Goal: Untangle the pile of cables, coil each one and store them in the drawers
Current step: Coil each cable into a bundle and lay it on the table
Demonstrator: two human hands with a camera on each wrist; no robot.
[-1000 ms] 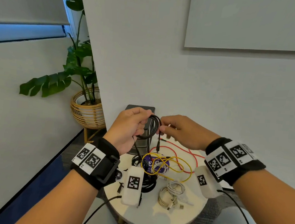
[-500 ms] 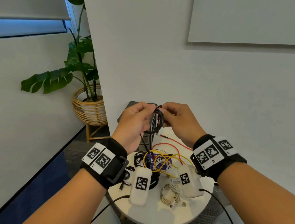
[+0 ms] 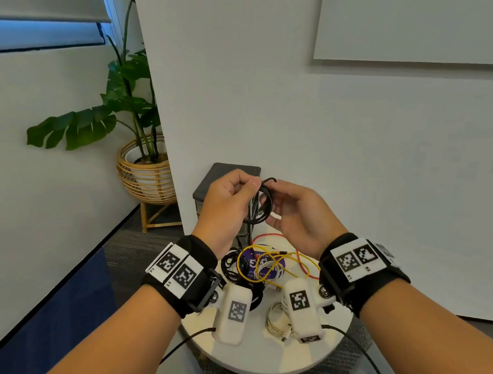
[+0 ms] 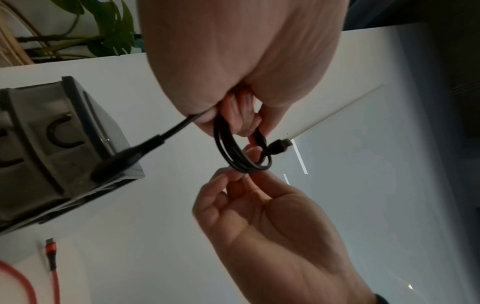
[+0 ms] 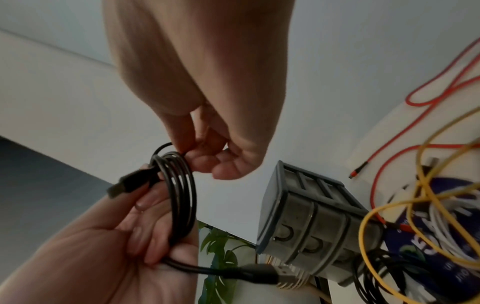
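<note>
Head view shows my left hand [image 3: 226,203] gripping the black cable [image 3: 263,206] as a small coil, fingers curled round its loops so they cannot spring apart, in the middle of the frame above the round table [image 3: 254,357]. My right hand [image 3: 296,218] pinches the far side of the coil with thumb and fingertips, I judge to tuck the loose end, while both plugs stick out free. Behind it stands the grey drawer unit [image 3: 225,174], and lower centre the yellow cable [image 3: 274,264], red cable [image 3: 267,236] and white cable [image 3: 275,320] wait.
</note>
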